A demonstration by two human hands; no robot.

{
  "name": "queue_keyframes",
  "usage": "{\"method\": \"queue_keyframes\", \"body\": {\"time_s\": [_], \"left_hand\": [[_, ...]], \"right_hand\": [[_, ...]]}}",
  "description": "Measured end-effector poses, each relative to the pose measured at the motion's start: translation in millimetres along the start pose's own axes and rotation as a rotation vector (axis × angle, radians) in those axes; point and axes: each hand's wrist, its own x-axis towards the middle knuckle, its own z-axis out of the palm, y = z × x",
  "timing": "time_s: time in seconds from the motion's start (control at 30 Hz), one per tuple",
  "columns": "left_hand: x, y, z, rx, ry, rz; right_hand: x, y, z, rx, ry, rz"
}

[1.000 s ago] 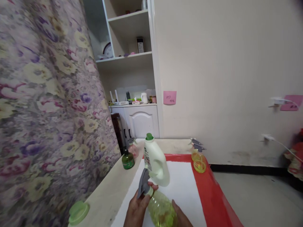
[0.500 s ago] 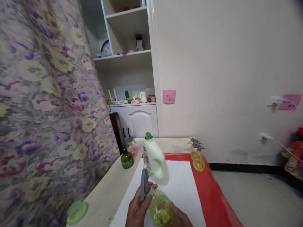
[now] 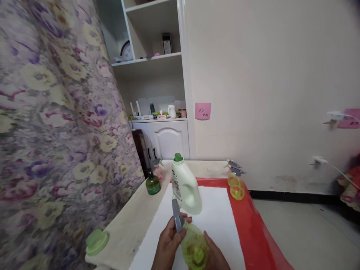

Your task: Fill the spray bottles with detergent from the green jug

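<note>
Sprayer (image 3: 193, 240), neck gripped in left hand (image 3: 171, 237); right hand (image 3: 214, 252) alongside, fingers mostly hidden, grip unclear; jug (image 3: 188, 189) twelve o'clock.

Seems to read "2+3" on pink note (image 3: 203, 111), with unclear second line | shows 10, 11 on clock (image 3: 127, 51) | too small to read on jug (image 3: 187, 187), shelf box (image 3: 167, 44)

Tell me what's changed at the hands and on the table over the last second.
The grey sprayer head on the yellow-green spray bottle has swung, its near end moving right. Nothing was taken hold of or let go: the left hand stays near its top, the right hand on its body. The pale jug, dark green pump bottle and light green plastic item stayed put.
</note>
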Motion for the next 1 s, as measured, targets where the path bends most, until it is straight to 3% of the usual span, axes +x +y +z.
{"method": "queue_keyframes", "body": {"time_s": [0.07, 0.17, 0.33, 0.47, 0.6, 0.73, 0.87, 1.0], "left_hand": [[-0.8, -3.2, -2.7, 0.003, -0.049, -0.013], [-3.0, -3.1, -4.2, 0.016, -0.074, -0.012], [-2.4, 0.5, -1.7, -0.036, -0.033, -0.011], [3.5, -6.4, -0.7, -0.071, -0.008, 0.008], [11.0, -21.8, 0.3, -0.085, 0.051, 0.0], [14.7, -34.5, 6.4, -0.062, 0.105, -0.01], [13.1, -43.3, 11.5, 0.009, 0.175, -0.015], [6.0, -56.6, 6.3, 0.116, 0.184, -0.018]], "right_hand": [[3.9, 2.6, 0.7, 0.045, 0.007, 0.025], [11.0, 5.9, -0.7, 0.025, 0.043, -0.045], [12.0, 6.2, -13.5, -0.315, 0.154, 0.015], [0.6, -1.3, -30.1, -0.672, 0.356, -0.231], [-6.4, -10.9, -39.7, -0.834, 0.424, -0.466], [-7.1, -10.4, -36.1, -0.953, 0.451, -0.628], [-6.5, -3.9, -29.7, -1.078, 0.386, -0.712], [-1.7, 0.7, -30.9, -1.073, 0.368, -0.693]]}}
